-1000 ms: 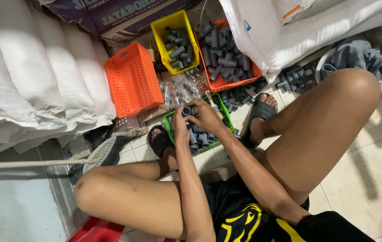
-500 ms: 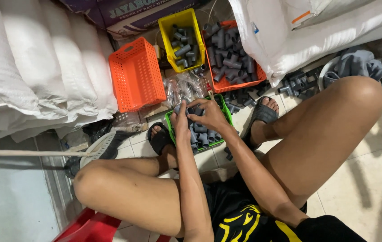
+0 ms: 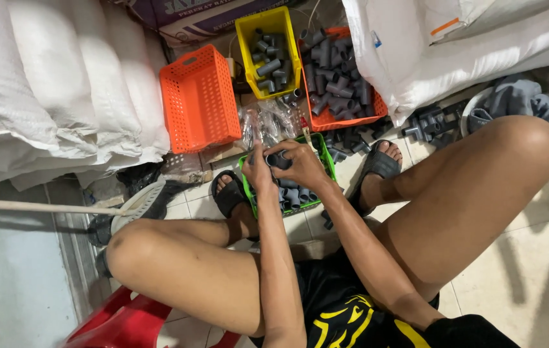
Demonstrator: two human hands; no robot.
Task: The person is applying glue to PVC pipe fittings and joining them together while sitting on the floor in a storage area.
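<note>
While both hands meet, fingers (image 3: 268,153) pinch the grey pipe fitting (image 3: 279,160) between them.

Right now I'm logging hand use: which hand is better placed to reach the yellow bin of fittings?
Probably the right hand: it lies nearer the yellow bin, up and slightly right. The left hand sits farther back; both grip the grey fitting.

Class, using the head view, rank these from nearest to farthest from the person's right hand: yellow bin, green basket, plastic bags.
1. Green basket: directly under the right hand.
2. Plastic bags: just beyond the hands.
3. Yellow bin: farthest, at the top by the cardboard box.
</note>
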